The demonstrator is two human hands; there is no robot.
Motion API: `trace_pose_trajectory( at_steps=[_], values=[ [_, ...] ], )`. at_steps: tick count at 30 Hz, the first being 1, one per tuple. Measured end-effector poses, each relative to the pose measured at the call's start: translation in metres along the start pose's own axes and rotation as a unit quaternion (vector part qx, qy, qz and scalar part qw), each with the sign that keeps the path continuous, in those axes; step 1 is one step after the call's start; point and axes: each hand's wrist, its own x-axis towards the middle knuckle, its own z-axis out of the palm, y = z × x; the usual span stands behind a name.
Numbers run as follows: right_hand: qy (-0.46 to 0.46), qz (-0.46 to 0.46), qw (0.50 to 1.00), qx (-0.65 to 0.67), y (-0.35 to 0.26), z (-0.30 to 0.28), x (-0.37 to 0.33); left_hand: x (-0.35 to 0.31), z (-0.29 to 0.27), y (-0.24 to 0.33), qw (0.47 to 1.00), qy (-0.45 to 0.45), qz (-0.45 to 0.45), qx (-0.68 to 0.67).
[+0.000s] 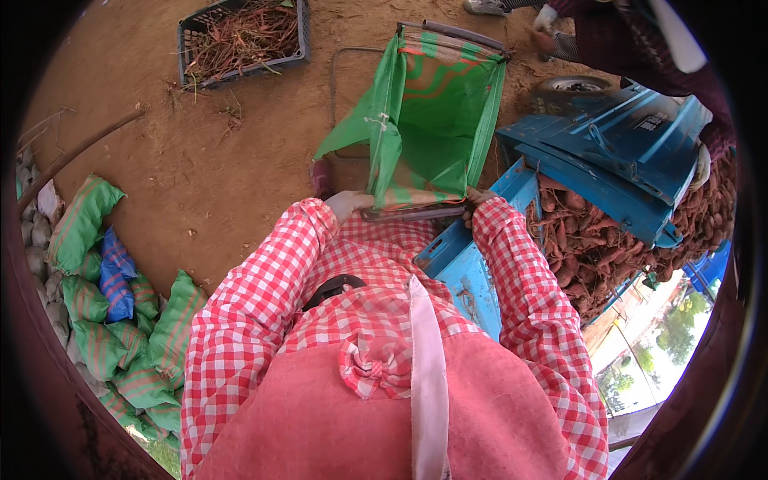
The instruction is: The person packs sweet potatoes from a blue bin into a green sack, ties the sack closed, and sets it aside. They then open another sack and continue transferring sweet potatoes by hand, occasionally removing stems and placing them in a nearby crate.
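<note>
The green sack (432,120) is found directly ahead of and between the two hands, its mouth spread and its inside open to view. The dark bar (416,214) along its near edge is gripped at the left end by the left hand (346,205) and at the right end by the right hand (478,203); the fingers are partly hidden, so how tightly they are closed cannot be told. The far edge is carried on another bar (464,35), farther from the hands

For a good result, it is judged that the near bar should be held level, with an even pull from both hands, so that the mouth is kept square and neither side is left slack. The loose flap (348,136) beyond the left hand would best be kept clear of the thin metal frame (334,88), and care is advised beside the right hand, where the blue trailer (472,280) is very near

As for writing, a small pale marking (650,122) is borne by the blue panel (592,152) beyond the right hand, too small to be read with confidence. Orange bands are seen on the sack; no legible brand or label can be made out there
</note>
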Motion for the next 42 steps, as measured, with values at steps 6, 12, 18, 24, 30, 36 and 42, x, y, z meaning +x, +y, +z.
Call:
trace_pose_trajectory(
  at_steps=[6,12,18,24,30,36,42],
  values=[
    [-0.002,0.005,0.999,0.033,-0.003,0.003,-0.006,0.017,0.010,-0.005,0.971,0.179,-0.067,0.141],
    [-0.076,-0.010,0.977,0.200,0.017,0.001,0.004,0.022,0.011,-0.007,0.964,0.218,0.000,0.154],
    [-0.077,-0.011,0.982,0.173,0.011,0.003,-0.006,0.012,0.022,-0.015,0.974,0.202,0.085,0.062],
    [-0.001,0.048,0.993,0.107,-0.019,0.021,-0.018,0.005,0.028,-0.020,0.973,0.188,0.132,-0.032],
    [-0.163,-0.132,0.972,0.104,0.010,-0.008,-0.001,-0.004,0.031,-0.003,0.831,0.329,0.275,0.355],
    [-0.041,-0.081,0.990,0.106,0.022,-0.006,0.011,0.012,0.041,-0.006,0.928,0.333,0.081,0.145],
    [0.128,-0.208,0.959,-0.145,0.022,0.010,-0.014,0.013,0.047,-0.001,0.970,0.220,0.046,0.094]
  ],
)
